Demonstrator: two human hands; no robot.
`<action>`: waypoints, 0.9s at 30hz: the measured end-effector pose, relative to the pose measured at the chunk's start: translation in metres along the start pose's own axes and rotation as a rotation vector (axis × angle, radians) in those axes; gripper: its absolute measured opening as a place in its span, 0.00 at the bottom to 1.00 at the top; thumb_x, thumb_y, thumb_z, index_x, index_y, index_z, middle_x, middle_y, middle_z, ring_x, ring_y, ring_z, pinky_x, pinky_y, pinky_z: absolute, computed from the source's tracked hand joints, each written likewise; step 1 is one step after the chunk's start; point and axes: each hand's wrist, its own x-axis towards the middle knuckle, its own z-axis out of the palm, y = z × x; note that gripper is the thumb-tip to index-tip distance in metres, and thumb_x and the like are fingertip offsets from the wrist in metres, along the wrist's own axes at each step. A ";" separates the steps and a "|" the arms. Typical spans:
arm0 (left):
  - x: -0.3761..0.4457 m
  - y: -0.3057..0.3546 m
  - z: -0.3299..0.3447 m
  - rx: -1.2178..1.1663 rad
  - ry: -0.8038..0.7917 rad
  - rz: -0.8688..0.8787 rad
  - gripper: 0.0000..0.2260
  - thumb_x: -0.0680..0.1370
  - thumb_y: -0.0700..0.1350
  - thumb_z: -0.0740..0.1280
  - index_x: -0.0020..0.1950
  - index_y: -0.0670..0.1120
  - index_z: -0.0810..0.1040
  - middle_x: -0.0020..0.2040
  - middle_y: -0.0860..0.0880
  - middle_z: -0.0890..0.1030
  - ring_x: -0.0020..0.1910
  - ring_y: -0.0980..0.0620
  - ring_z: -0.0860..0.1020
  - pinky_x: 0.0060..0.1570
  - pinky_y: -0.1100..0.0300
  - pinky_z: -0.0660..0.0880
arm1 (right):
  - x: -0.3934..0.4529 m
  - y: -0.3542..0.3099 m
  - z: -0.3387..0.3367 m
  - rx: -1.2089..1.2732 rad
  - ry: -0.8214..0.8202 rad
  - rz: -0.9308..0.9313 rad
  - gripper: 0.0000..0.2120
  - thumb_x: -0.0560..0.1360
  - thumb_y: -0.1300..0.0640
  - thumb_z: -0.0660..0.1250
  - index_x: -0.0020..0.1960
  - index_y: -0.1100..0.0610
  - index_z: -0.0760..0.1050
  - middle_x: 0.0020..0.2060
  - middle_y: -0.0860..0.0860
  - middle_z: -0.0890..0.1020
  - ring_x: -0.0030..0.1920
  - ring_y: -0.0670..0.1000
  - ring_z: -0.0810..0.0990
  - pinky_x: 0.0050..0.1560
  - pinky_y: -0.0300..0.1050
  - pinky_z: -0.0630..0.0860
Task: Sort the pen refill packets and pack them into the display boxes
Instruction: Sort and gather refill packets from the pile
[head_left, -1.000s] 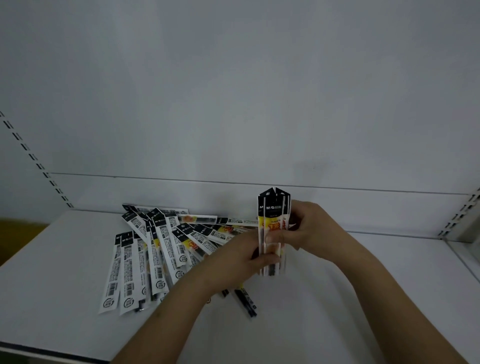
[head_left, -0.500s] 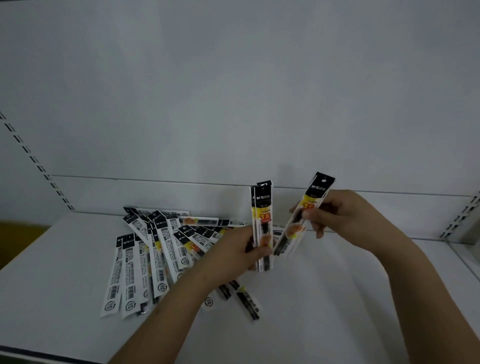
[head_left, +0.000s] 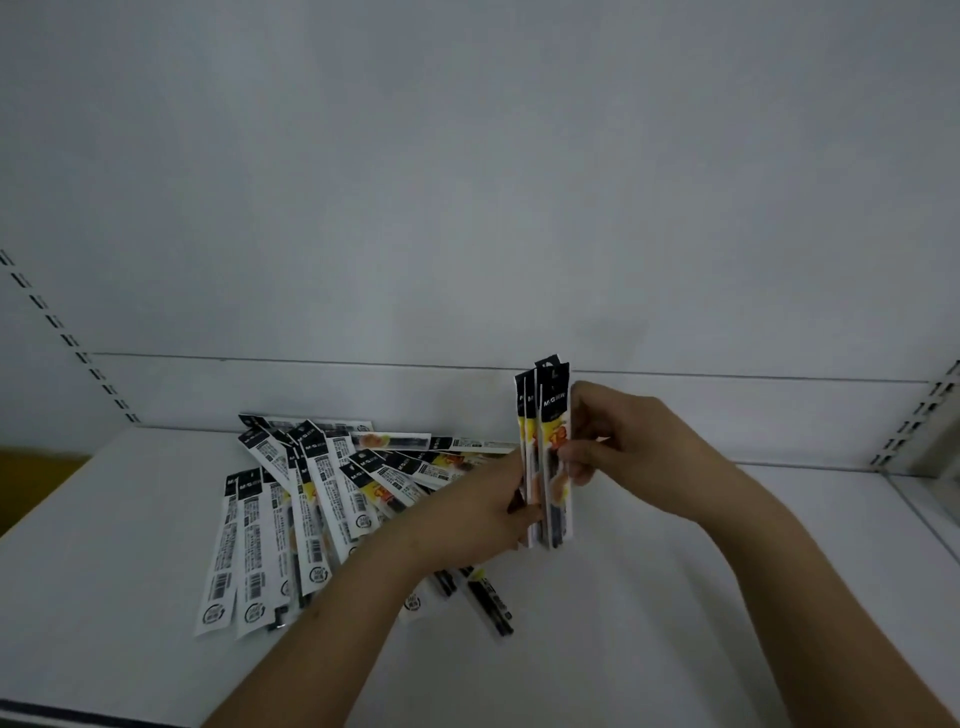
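A small bunch of pen refill packets (head_left: 545, 457) is held upright above the white shelf (head_left: 675, 597), with the black tops pointing up. The lower part of the bunch is gripped by the left hand (head_left: 478, 519), whose fingers are wrapped round it. The right side of the bunch is pinched by the right hand (head_left: 628, 447), with the fingertips pressed on the front packet. Both grips are closed on the bunch.

A loose pile of packets (head_left: 311, 509) is spread flat on the shelf, to the left of the hands. Some are turned with the white barcode side up, and some show yellow and orange. A few packets (head_left: 488, 603) are partly hidden under the left arm. The grey back wall (head_left: 467, 208) is seen behind the shelf.
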 end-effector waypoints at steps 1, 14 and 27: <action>-0.001 0.004 0.000 -0.015 -0.021 0.016 0.16 0.81 0.41 0.64 0.55 0.63 0.66 0.45 0.59 0.74 0.40 0.70 0.74 0.42 0.72 0.73 | 0.000 0.000 0.001 -0.005 0.018 0.003 0.06 0.75 0.64 0.69 0.44 0.56 0.73 0.36 0.51 0.84 0.36 0.46 0.84 0.39 0.33 0.77; 0.002 0.008 0.024 0.005 0.254 -0.020 0.12 0.80 0.48 0.66 0.62 0.50 0.70 0.43 0.56 0.77 0.38 0.62 0.76 0.36 0.70 0.71 | 0.007 0.000 0.031 -0.144 0.288 0.009 0.13 0.73 0.47 0.72 0.42 0.56 0.75 0.33 0.47 0.76 0.36 0.43 0.74 0.35 0.33 0.69; 0.012 0.019 0.009 -0.178 -0.170 0.022 0.11 0.84 0.50 0.59 0.61 0.49 0.76 0.54 0.55 0.83 0.38 0.65 0.77 0.39 0.65 0.74 | -0.014 0.002 -0.021 0.251 -0.238 0.107 0.13 0.74 0.61 0.73 0.58 0.58 0.78 0.42 0.54 0.84 0.40 0.55 0.81 0.42 0.50 0.77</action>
